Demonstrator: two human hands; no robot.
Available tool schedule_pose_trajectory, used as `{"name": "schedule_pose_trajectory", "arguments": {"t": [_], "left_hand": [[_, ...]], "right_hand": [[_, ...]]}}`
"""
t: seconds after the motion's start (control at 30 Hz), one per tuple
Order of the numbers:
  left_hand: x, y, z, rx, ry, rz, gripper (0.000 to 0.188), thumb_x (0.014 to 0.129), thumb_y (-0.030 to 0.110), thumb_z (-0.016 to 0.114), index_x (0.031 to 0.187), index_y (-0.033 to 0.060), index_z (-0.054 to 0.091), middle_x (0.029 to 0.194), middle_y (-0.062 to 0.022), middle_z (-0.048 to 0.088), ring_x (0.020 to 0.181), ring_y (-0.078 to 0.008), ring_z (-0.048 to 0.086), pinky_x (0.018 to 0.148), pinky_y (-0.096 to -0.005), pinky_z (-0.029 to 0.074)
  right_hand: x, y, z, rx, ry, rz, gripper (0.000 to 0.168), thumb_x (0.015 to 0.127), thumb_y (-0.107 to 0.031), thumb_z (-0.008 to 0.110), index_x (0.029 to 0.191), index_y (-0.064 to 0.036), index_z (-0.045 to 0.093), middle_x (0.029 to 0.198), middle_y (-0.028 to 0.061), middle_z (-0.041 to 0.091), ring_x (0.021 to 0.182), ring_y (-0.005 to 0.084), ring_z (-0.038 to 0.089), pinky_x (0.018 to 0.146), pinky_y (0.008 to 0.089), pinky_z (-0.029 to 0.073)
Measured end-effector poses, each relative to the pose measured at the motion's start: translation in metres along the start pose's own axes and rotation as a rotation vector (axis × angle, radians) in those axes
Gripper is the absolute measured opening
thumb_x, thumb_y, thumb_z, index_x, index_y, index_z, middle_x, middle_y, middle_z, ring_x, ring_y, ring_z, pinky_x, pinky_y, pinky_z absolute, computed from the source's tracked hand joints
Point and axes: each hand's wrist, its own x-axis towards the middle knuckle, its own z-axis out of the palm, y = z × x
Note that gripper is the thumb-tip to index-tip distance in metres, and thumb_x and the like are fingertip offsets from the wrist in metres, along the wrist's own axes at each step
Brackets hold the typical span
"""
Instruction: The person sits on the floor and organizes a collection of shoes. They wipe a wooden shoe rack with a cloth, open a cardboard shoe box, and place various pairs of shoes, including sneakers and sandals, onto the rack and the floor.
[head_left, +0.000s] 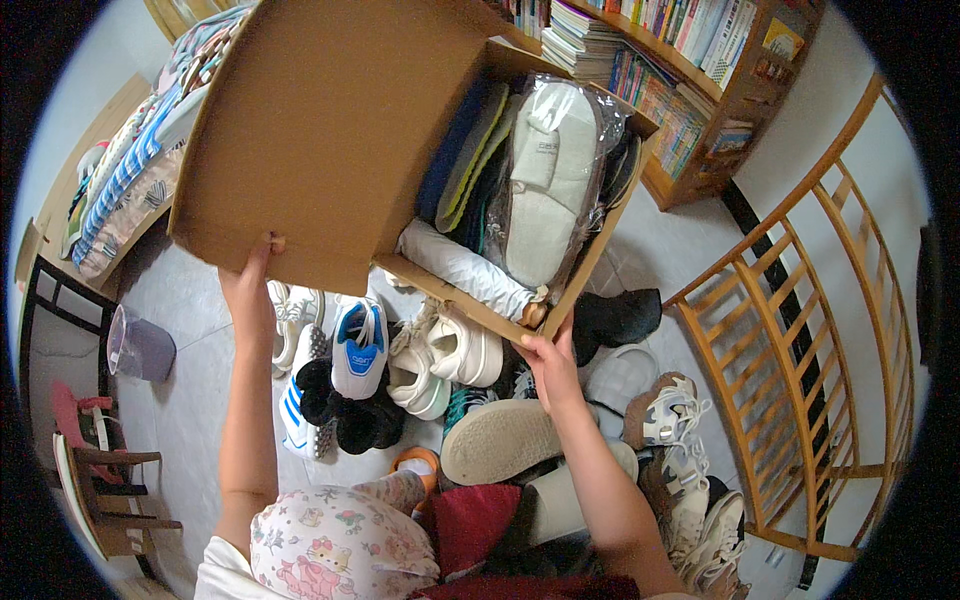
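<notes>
My left hand (251, 289) grips the lower edge of the raised lid (322, 135) of a brown cardboard box, its thumb on the inner face. At the near right corner of the box (450, 289), my right hand (553, 364) holds the wall from outside. The open box is held up above the shoes on the floor. Inside lie white slippers (555, 180) in clear plastic and, left of them, a dark insole-like piece with a yellow-green edge (474, 165). A white rolled bundle (461, 266) with a brown end lies along the near wall. Items below are partly hidden.
Several shoes, including a white-and-blue sneaker (360, 349) and a grey slipper (621, 379), cover the tiled floor. A slatted wooden rack (765, 360) stands right, a bookcase (660, 176) behind. Left are a waste bin (142, 345), a chair (105, 472) and a bed (131, 180).
</notes>
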Motion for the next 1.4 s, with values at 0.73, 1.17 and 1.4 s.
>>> {"name": "schedule_pose_trajectory", "arguments": {"t": [0.73, 1.17, 1.4], "left_hand": [[-0.013, 0.036, 0.225, 1.072, -1.546, 0.719, 0.060, 0.064, 0.013, 0.072, 0.116, -0.0018, 0.046, 0.107, -0.0227, 0.054, 0.100, -0.0381, 0.053, 0.086, -0.0428, 0.045], [-0.054, 0.018, 0.208, 0.949, -1.601, 0.835, 0.080, 0.069, 0.028, 0.072, 0.138, 0.0159, 0.035, 0.113, -0.0245, 0.046, 0.103, -0.0385, 0.052, 0.085, -0.0416, 0.048], [-0.030, -0.009, 0.190, 0.517, -1.484, 0.499, 0.055, 0.077, 0.024, 0.067, 0.128, 0.0119, 0.049, 0.118, -0.0200, 0.052, 0.106, -0.0332, 0.052, 0.087, -0.0396, 0.047]], "right_hand": [[0.016, -0.034, -0.004, -0.001, 0.064, 0.140, 0.092, 0.078, -0.036, 0.061, 0.144, -0.032, -0.002, 0.139, 0.0071, 0.025, 0.123, 0.0290, 0.032, 0.081, 0.0446, 0.044], [0.048, -0.041, -0.023, 0.137, 0.158, 0.164, 0.107, 0.064, -0.062, 0.068, 0.143, -0.029, 0.003, 0.146, 0.0114, 0.020, 0.131, 0.0362, 0.023, 0.091, 0.0687, 0.021], [0.055, -0.033, -0.021, 0.197, 0.136, 0.084, 0.109, 0.063, -0.055, 0.072, 0.143, -0.025, 0.004, 0.144, 0.0102, 0.022, 0.131, 0.0335, 0.025, 0.093, 0.0641, 0.026]]}}
